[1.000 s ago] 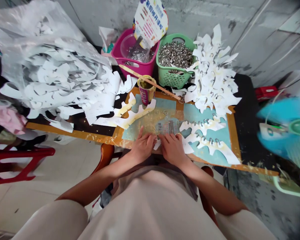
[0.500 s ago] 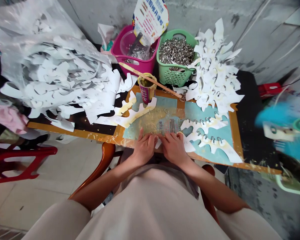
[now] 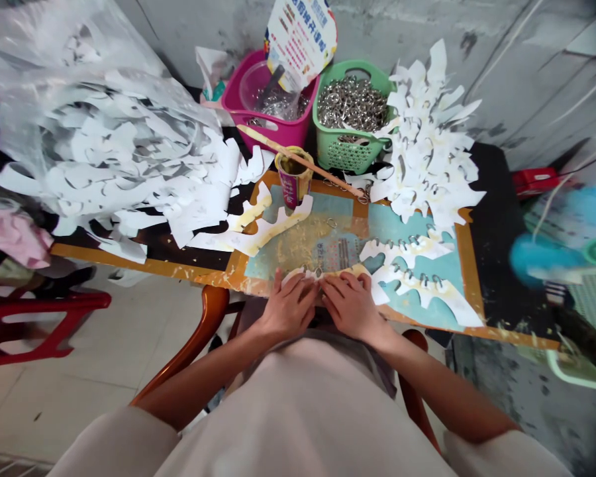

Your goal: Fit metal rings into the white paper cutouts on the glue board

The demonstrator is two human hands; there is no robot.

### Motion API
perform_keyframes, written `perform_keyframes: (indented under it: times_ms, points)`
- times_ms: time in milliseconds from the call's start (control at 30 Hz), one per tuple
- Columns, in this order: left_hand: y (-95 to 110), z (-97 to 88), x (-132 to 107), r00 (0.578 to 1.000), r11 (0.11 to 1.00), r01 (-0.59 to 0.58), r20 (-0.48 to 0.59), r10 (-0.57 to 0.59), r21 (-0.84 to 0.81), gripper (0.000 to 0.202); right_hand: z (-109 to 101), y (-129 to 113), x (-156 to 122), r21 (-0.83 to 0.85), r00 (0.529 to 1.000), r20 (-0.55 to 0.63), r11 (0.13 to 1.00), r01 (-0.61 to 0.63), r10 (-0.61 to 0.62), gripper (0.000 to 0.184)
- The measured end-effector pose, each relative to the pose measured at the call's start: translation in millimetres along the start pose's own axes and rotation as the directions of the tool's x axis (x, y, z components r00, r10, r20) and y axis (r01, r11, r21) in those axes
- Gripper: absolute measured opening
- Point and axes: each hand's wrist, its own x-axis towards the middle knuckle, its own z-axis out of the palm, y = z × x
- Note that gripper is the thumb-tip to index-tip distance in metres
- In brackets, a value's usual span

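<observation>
A white paper cut-out strip (image 3: 298, 273), stained yellow with glue and carrying small silver metal rings (image 3: 310, 271) along its far edge, lay at the near edge of a wooden board with an orange border (image 3: 469, 265). The left hand (image 3: 291, 308) and right hand (image 3: 350, 305) sat side by side on it, with their fingers (image 3: 305, 291) slightly spread and pressed down on the paper, fingertips close to the rings; whether the thumbs pinched from beneath could not be told. The even pressure from both hands held the strip flat along its length. Its ends reached almost to the board's near edge, and a curved wooden chair arm (image 3: 211, 311) stood just beside the left forearm. Ahead lay a glue-streaked printed sheet (image 3: 298, 245), and to the right, ringed cut-outs (image 3: 427, 291) rested on a teal mat (image 3: 392, 222). Beyond stood a glue-filled paper cup (image 3: 293, 182) holding a wooden stick (image 3: 298, 162), and a green plastic basket of rings (image 3: 335, 149) sat at the far end of the black tabletop (image 3: 491, 199)
</observation>
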Motion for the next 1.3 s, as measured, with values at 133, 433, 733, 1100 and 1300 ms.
perform_keyframes:
  times_ms: [133,433,733,1100,1300]
  points:
    - [0.4,5.2,-1.3,1.000,0.999,0.014,-0.006,-0.014,0.031,0.037,1.3,-5.0,5.1,-0.021,1.000,0.015,1.000,-0.022,0.022,0.030]
    - [6.3,4.9,-1.5,1.000,0.996,0.031,-0.002,-0.031,0.079,0.034,-19.7,14.6,6.0,0.352,0.903,-0.289,0.912,-0.209,0.318,0.029]
    - [5.5,18.2,-9.7,0.990,0.991,0.029,-0.143,-0.009,0.133,0.036,-13.9,10.9,56.5,0.195,1.000,-0.004,0.981,0.008,-0.008,0.016]
    - [0.6,22.3,-15.6,0.918,0.983,0.119,-0.393,-0.056,0.138,0.037,-24.8,21.5,66.6,0.538,0.994,0.105,0.839,-0.078,0.025,0.009]
    - [0.7,-14.7,-1.8,0.735,0.870,0.161,-0.532,-0.420,-0.465,0.068,-54.8,22.1,60.5,0.931,0.928,-0.070,0.358,-0.071,0.367,0.021]
